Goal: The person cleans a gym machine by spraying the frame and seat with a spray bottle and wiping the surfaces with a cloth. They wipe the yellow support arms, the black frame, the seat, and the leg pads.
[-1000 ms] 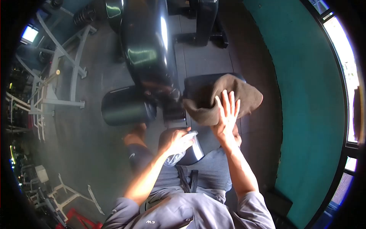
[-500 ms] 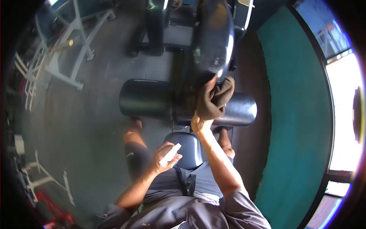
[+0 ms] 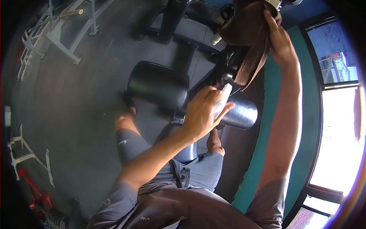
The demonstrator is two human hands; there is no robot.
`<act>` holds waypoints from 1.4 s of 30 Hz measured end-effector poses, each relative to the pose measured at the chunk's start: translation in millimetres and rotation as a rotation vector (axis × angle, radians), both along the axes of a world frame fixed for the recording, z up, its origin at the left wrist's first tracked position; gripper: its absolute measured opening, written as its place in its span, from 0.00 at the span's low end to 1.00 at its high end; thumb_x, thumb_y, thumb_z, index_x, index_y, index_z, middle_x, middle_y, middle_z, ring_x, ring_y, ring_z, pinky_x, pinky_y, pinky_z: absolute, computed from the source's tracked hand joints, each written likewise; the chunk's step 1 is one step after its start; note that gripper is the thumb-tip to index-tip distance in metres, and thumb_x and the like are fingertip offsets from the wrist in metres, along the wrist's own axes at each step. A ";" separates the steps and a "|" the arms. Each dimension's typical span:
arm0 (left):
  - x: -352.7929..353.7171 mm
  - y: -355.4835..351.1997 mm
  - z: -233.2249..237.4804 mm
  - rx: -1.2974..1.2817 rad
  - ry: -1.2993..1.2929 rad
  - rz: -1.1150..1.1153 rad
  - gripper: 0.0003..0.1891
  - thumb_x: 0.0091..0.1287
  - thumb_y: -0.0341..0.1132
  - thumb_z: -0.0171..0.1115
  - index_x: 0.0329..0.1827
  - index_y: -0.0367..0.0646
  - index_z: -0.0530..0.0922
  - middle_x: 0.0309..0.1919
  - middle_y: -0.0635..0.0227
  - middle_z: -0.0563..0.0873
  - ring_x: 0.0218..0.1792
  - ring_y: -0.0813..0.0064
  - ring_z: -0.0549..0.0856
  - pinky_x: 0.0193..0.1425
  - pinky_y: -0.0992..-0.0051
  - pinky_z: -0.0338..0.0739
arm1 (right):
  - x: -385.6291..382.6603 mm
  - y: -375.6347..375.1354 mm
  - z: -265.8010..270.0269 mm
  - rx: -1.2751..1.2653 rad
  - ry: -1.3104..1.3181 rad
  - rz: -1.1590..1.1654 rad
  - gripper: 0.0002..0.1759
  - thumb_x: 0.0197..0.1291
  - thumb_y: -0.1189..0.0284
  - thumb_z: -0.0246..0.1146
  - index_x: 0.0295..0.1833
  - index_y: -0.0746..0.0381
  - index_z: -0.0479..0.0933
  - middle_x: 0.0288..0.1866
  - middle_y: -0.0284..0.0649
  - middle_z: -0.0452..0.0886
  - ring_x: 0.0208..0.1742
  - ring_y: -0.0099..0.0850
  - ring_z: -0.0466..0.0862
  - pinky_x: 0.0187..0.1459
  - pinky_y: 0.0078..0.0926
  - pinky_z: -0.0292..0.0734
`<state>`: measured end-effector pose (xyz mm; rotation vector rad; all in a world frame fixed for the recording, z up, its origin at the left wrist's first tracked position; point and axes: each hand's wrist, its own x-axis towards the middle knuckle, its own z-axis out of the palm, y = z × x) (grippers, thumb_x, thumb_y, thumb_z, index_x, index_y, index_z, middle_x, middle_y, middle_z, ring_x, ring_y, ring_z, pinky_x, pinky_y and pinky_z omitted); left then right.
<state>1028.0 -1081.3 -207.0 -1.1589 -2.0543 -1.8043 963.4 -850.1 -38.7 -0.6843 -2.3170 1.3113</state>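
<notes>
My left hand (image 3: 204, 110) is closed around a white object (image 3: 223, 100), perhaps a bottle, just in front of the black padded part (image 3: 228, 65) of a gym machine. Up at the top right, my right hand (image 3: 280, 40) grips a brown cloth (image 3: 253, 63), which drapes over the upper end of that part and hangs down its right side. Below sit two black roller pads, a left one (image 3: 158, 84) and a right one (image 3: 241, 112). The black seat (image 3: 187, 152) shows between my legs, partly behind my left forearm.
Grey metal frames (image 3: 63, 45) stand at the upper left. A white rack (image 3: 28, 154) and a red frame (image 3: 34, 189) are at the lower left. Along the right runs a teal wall (image 3: 274, 126) with bright windows (image 3: 339, 133).
My right hand has moved up and right with the cloth, which now hangs more unfolded. My left hand has moved forward and right with the white object. The view has shifted.
</notes>
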 end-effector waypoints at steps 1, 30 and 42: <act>-2.1 5.8 4.1 -0.054 0.010 0.019 0.19 0.65 0.36 0.71 0.55 0.36 0.80 0.32 0.62 0.80 0.32 0.64 0.82 0.35 0.66 0.78 | -5.9 -16.4 19.1 -0.005 -0.113 -0.082 0.30 0.72 0.51 0.58 0.63 0.68 0.77 0.57 0.46 0.84 0.61 0.40 0.82 0.62 0.35 0.75; 30.9 -148.6 -56.1 -0.396 -0.177 0.071 0.12 0.67 0.35 0.69 0.40 0.32 0.81 0.36 0.56 0.85 0.39 0.57 0.84 0.46 0.63 0.79 | 138.4 -193.3 -376.9 0.577 0.161 -0.052 0.38 0.41 0.80 0.65 0.65 0.70 0.72 0.68 0.68 0.65 0.70 0.75 0.61 0.71 0.72 0.53; 38.5 -190.0 -55.5 -0.482 -0.105 0.097 0.11 0.68 0.31 0.64 0.45 0.29 0.80 0.34 0.52 0.84 0.36 0.56 0.84 0.43 0.61 0.79 | 118.7 -220.5 -385.6 -1.705 0.570 -0.959 0.23 0.75 0.62 0.51 0.69 0.62 0.68 0.68 0.43 0.74 0.67 0.39 0.75 0.72 0.40 0.66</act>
